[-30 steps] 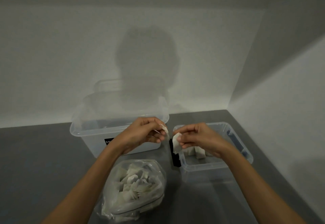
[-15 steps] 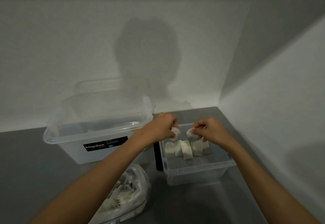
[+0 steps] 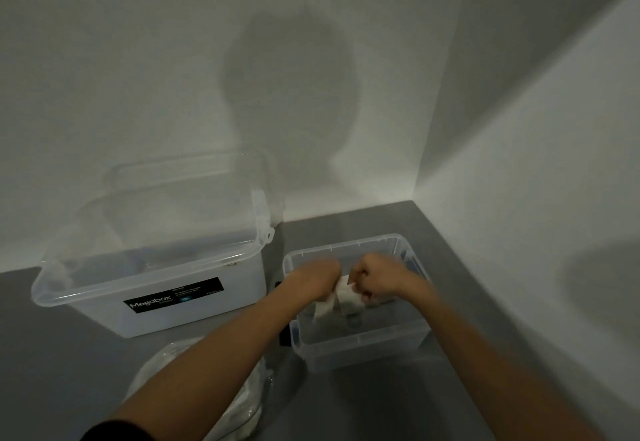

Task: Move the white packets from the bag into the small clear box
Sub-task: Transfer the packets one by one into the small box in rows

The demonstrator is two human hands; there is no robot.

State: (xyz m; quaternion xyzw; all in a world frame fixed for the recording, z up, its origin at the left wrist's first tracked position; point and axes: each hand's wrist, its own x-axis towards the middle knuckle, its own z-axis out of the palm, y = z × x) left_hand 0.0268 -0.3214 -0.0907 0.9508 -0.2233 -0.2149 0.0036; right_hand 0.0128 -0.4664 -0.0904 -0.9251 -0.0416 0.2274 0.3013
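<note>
Both left hand (image 3: 320, 279) and right hand (image 3: 375, 276) grip white packets (image 3: 346, 297) | inside small clear box (image 3: 360, 345) | bag (image 3: 252, 406) near-left

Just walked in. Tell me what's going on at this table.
A person is working bare-handed over the small clear plastic box on the grey table. The left hand and right hand are both inside it, gripping white packets, which are blurred by motion. The clear plastic bag with more packets lies nearer, partly hidden under the left forearm. A large lidded clear box labelled Megabox stands to the left, untouched.
</note>
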